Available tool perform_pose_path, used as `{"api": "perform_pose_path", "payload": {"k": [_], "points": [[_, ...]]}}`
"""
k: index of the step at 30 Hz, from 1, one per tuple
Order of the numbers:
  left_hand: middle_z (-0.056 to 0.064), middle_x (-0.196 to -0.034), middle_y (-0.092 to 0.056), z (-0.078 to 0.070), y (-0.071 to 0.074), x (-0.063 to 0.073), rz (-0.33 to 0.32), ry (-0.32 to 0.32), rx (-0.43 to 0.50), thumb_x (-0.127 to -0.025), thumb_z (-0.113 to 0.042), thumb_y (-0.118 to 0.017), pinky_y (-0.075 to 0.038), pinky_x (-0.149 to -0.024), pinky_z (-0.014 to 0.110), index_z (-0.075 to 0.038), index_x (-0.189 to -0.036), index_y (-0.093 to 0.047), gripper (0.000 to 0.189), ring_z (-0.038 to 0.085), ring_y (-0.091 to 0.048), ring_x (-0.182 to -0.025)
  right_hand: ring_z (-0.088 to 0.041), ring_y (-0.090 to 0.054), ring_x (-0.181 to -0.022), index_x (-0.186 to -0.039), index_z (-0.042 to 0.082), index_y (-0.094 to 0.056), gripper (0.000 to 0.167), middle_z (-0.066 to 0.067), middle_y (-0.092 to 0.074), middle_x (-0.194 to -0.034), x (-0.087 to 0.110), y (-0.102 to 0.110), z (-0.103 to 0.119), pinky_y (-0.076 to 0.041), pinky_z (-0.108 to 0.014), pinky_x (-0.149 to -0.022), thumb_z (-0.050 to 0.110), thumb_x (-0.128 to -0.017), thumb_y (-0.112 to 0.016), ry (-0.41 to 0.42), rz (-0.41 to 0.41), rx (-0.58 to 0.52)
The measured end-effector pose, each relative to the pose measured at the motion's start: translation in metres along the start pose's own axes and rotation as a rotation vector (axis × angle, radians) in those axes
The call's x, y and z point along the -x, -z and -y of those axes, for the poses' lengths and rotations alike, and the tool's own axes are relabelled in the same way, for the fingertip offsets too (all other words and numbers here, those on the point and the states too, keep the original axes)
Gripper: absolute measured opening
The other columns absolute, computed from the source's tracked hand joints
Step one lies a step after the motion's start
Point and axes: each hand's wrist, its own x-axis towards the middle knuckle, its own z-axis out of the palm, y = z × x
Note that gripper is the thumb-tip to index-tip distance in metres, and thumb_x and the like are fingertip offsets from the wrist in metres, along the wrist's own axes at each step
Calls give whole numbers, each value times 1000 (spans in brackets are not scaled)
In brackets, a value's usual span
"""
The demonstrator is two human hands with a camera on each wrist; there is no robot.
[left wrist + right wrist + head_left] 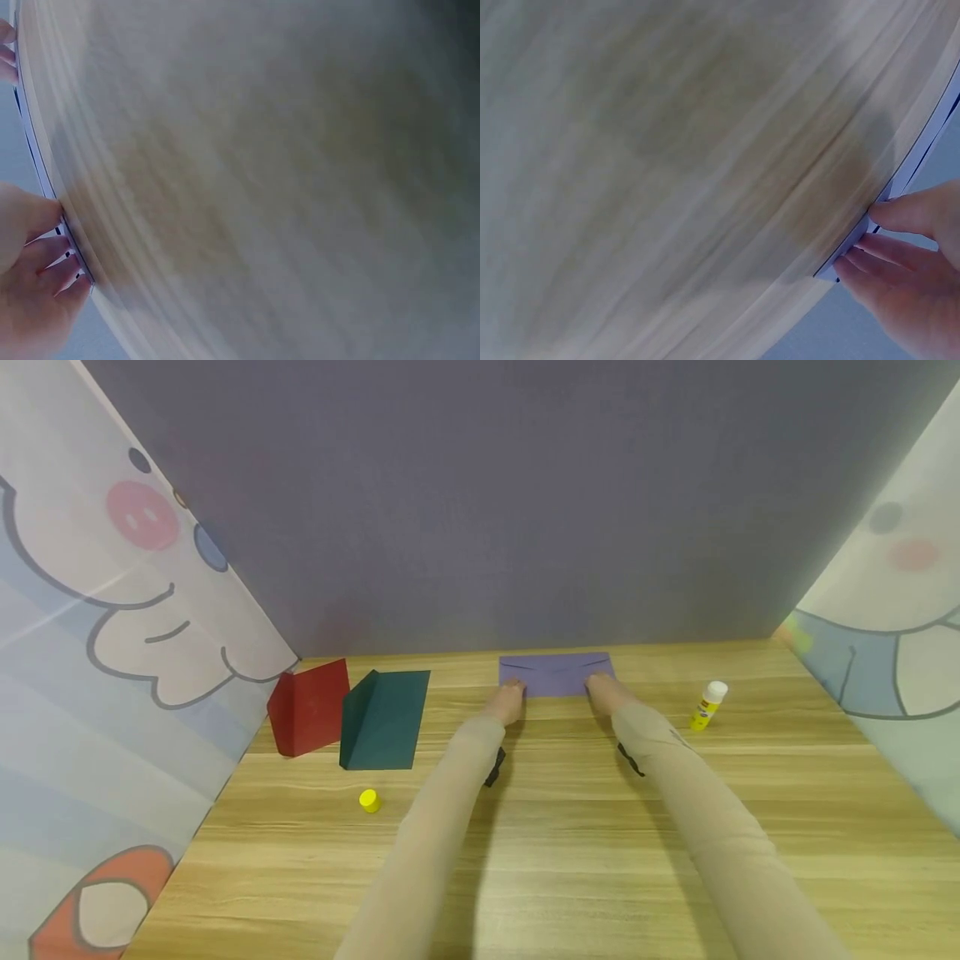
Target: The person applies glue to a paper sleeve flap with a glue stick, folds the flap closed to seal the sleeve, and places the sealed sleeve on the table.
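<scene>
A purple envelope [556, 674] lies at the far side of the table, its flap side up. My left hand [507, 702] is at its near left corner, and my right hand [602, 693] is at its near right corner. In the left wrist view the left thumb and fingertips [71, 264] touch the envelope's thin edge-on strip [37, 150]. The right wrist view likewise has the right hand's fingertips [849, 264] and thumb down on the paper near its end. Both hands have their fingers spread a little apart, fairly straight.
At left stand or lie a folded red card [322, 706] and a folded dark green card [390, 718]. A small yellow cap [370, 801] sits nearer. A yellow glue stick [703, 713] with a white end is at right. A grey wall [525, 510] rises behind the table [562, 860].
</scene>
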Motion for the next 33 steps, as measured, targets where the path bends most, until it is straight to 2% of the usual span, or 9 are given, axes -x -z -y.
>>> {"api": "perform_pose_path", "payload": {"k": [2, 5, 9, 11, 14, 18, 24, 27, 33], "points": [[12, -143, -23, 17, -28, -28, -30, -29, -17, -76, 5, -49, -24, -104, 34, -8, -134, -37, 61, 26, -27, -129, -41, -53, -95, -98, -13, -57, 27, -29, -56, -100, 0, 2, 2, -43, -46, -86, -17, -73, -46, -10, -15, -12], [14, -140, -29, 27, -45, -51, -22, -14, -22, -77, 4, -49, -24, -104, 36, -5, -131, -39, 56, 28, -30, -127, -39, -55, -89, -89, -10, -59, 20, -27, -59, -94, 1, 4, 7, -46, -45, -82, -16, -73, -48, -17, -50, -18], [13, -139, -33, 28, -35, -50, 27, -14, -13, -88, -6, -44, -25, -104, 33, -5, -135, -34, 48, 26, -33, -125, -37, -56, -86, -84, -8, -59, 16, -24, -60, -90, 2, 5, 11, -47, -44, -79, -15, -72, -49, -18, -100, -12], [8, -141, -30, 41, -43, -52, -19, -93, -28, -91, -17, -39, -25, -104, 29, -12, -138, -28, 49, 23, -36, -124, -38, -56, -87, -85, -9, -59, 18, -25, -60, -91, 3, 5, 10, -46, -44, -80, -16, -72, -48, -18, -119, -10], [11, -142, -25, 21, 1, -7, 35, -111, -37, -94, -22, -37, -22, -105, 29, -9, -139, -24, 49, 24, -32, -126, -37, -57, -87, -89, -10, -59, 21, -24, -60, -92, 4, 5, 9, -47, -43, -79, -16, -73, -47, -25, -133, -35], [18, -127, -45, -10, 68, 56, 91, -158, -78, -89, -12, -49, -33, -100, 33, 3, -125, -43, 39, 28, -44, -117, -35, -58, -87, -92, -8, -62, 21, -22, -62, -94, 7, 4, 8, -49, -41, -77, -13, -78, -48, -33, -129, -59], [12, -105, -59, 2, 82, 65, 160, -231, -74, -89, -17, -53, -46, -83, 31, 1, -107, -57, 26, 23, -56, -95, -32, -59, -76, -85, -6, -63, 14, -19, -62, -81, 17, 4, 7, -51, -40, -66, -8, -78, -51, 31, -179, -7], [8, -102, -61, 19, 79, 64, 168, -268, -73, -89, -25, -53, -46, -79, 27, -3, -105, -60, 29, 19, -57, -91, -29, -58, -68, -78, -3, -62, 9, -14, -59, -71, 26, 3, 8, -51, -38, -58, -4, -78, -53, 77, -202, 9], [12, -104, -60, 33, 109, 101, 178, -248, -84, -89, -12, -52, -46, -81, 32, 0, -107, -59, 23, 24, -57, -95, -29, -60, -70, -79, -4, -64, 8, -14, -62, -74, 43, 4, 10, -51, -39, -60, 1, -79, -58, 170, -214, 37]]}}
